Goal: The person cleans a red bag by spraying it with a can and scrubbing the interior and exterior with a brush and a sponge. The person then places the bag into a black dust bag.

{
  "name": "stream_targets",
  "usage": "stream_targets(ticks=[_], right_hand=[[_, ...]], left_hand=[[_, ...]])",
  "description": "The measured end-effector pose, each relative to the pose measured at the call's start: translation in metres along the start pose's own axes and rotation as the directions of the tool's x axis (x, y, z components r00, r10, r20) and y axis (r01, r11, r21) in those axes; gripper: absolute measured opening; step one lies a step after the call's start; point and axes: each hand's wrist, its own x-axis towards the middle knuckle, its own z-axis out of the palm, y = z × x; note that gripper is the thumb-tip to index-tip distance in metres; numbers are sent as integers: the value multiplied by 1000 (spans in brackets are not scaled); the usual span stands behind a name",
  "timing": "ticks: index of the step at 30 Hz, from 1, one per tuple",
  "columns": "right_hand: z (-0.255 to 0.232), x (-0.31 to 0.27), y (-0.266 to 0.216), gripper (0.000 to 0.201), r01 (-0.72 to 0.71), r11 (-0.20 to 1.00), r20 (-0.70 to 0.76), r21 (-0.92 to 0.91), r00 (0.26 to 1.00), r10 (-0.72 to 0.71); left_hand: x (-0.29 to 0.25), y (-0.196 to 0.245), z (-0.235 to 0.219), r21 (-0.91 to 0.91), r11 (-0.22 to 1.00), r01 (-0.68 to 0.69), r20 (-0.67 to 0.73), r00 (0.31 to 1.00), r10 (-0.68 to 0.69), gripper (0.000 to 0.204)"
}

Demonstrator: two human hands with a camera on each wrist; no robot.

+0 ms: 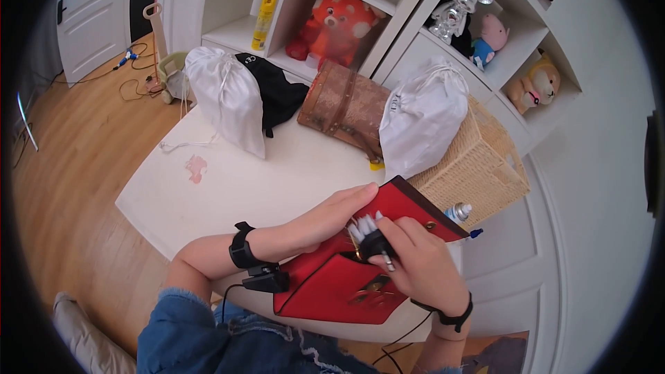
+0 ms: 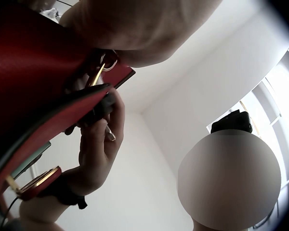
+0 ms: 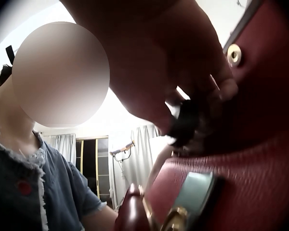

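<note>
A red handbag (image 1: 325,294) with its flap (image 1: 415,211) raised lies at the table's near edge. My right hand (image 1: 422,263) pinches a black object (image 1: 375,244) with white parts and a metal plug-like tip over the bag's opening. Against the flap, near its top edge, rests my left hand (image 1: 336,215); its fingertips are hidden behind the flap. In the right wrist view a gold snap (image 3: 234,55) shows on the flap, and a pale green piece (image 3: 196,192) on the bag's front. The left wrist view has the right hand (image 2: 103,144) beyond the bag's edge.
On the white table (image 1: 159,197) stand white drawstring bags (image 1: 225,97) (image 1: 426,121), a black cloth bag (image 1: 277,97) and a brown case (image 1: 343,107). A woven basket (image 1: 478,166) and a small bottle (image 1: 457,212) are at the right. Shelves with toys are behind.
</note>
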Motion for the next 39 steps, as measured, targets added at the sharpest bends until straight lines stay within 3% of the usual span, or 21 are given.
stream_targets(ticks=[3, 5, 9, 13, 17, 19, 23, 26, 28, 32, 34, 35, 38, 39], right_hand=[[-11, -12, 1, 48, -79, 991, 62, -109, 994, 86], [-7, -12, 3, 48, -89, 992, 57, -89, 994, 94], [14, -4, 0, 48, 5, 999, -33, 35, 999, -3], [0, -17, 6, 47, -36, 999, 90, 40, 995, 32], [-5, -26, 8, 46, -182, 977, 185, -111, 962, 201], [5, -21, 10, 47, -96, 995, 76, -34, 992, 98], [16, -19, 13, 47, -20, 999, 4, 40, 1000, 20], [0, -30, 16, 47, -133, 989, 128, 68, 984, 123], [-8, -39, 16, 46, -209, 975, 221, -72, 950, 220], [-4, -35, 12, 45, -258, 961, 194, -99, 942, 273], [8, -30, 13, 45, -91, 993, 86, -70, 992, 97], [11, -27, 12, 45, -95, 993, 83, -67, 992, 100], [20, -15, 10, 45, 118, 993, -10, -14, 993, -118], [20, -16, 10, 45, 116, 993, -11, -12, 993, -116]], left_hand=[[0, 2, 0, -47, 999, 11, 8, 1000, -11, 48], [1, 1, 1, -60, 998, 24, -4, 1000, -24, 48], [0, 1, -1, 14, 1000, -5, -14, 1000, 5, 48], [-1, 5, 1, -18, 1000, 25, -7, 1000, -25, 51], [3, -2, -2, -64, 998, -4, 19, 1000, 5, 51], [5, -2, -3, -52, 999, -5, -11, 1000, 5, 50], [4, -2, -4, -65, 998, 23, 0, 1000, -23, 50], [3, -3, -2, -43, 999, 0, -4, 1000, 0, 51], [3, -4, -2, -45, 999, -7, 8, 1000, 7, 52], [4, -5, -3, 32, 999, -42, -6, 999, 42, 52], [4, -6, -3, -8, 999, -41, -10, 999, 41, 52], [5, -6, -3, -5, 999, -37, -8, 999, 37, 52], [3, -5, -2, 17, 999, -33, -31, 999, 33, 52], [1, -3, 0, 68, 997, -36, -27, 999, 38, 54]])
